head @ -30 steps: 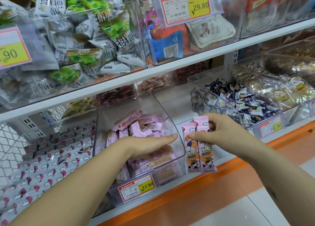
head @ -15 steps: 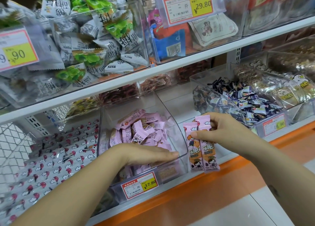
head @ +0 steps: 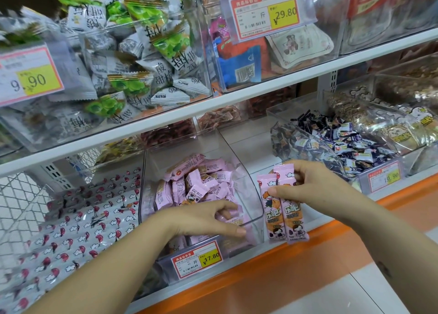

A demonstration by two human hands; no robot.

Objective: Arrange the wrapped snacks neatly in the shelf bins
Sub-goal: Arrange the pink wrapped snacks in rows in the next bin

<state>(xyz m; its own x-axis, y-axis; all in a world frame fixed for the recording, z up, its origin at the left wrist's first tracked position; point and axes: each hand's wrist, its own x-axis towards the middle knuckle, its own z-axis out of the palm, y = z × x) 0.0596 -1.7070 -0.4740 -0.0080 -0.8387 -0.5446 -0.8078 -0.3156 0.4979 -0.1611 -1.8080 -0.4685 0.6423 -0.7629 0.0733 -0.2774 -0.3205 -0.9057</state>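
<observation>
Head view, lower centre: left hand (head: 203, 219) curled round pink packets (head: 196, 183) inside clear bin (head: 251, 202); right hand (head: 308, 185) pinched two snack sticks (head: 284, 216) just right of bin. Risk: hanging ends unsupported, so sticks could slip floorward.

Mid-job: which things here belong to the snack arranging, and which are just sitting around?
Job: two pink snack sticks, held in right hand; left hand in the clear bin; its pink wrapped snacks.
Idle: green-and-white sweets; dark-wrapped sweets; cloud-print sticks; 29.80 price tag.

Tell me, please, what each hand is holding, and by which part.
The right hand pinches two pink snack sticks by their upper halves; the left hand lies in the bin, grip unclear.
</observation>
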